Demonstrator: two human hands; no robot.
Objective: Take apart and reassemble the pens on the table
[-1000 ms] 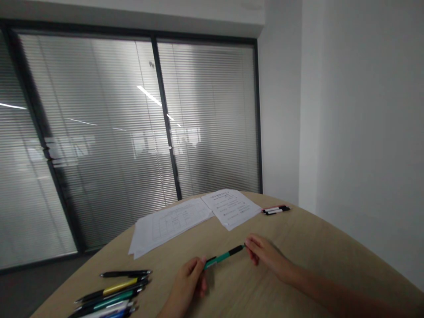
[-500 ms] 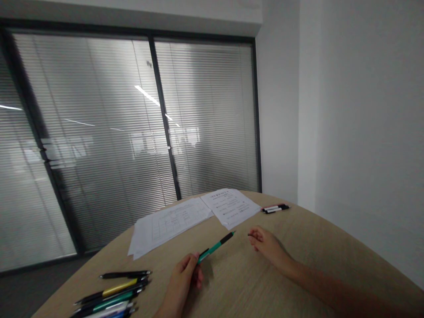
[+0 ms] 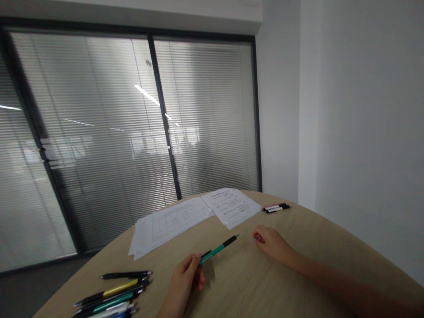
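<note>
My left hand (image 3: 187, 274) is closed around the rear end of a green pen (image 3: 217, 250) with a black grip. The pen slants up to the right above the table, its tip towards my right hand. My right hand (image 3: 269, 243) is curled shut a short way right of that tip, apart from it. A small shiny bit shows at its fingertips, too small to name. To the left of my left hand lie several pens, among them a black pen (image 3: 124, 275) and a yellow and black pen (image 3: 114, 291).
Printed sheets (image 3: 172, 223) and another printed page (image 3: 232, 207) lie on the far part of the round wooden table (image 3: 245, 287). Beside them, at the right, is a small group of pens (image 3: 276, 208). Glass panels with blinds (image 3: 99, 132) stand behind the table.
My right hand has shifted slightly right and turned, its fingers curling in more. The green pen in my left hand has moved a little to the right.
</note>
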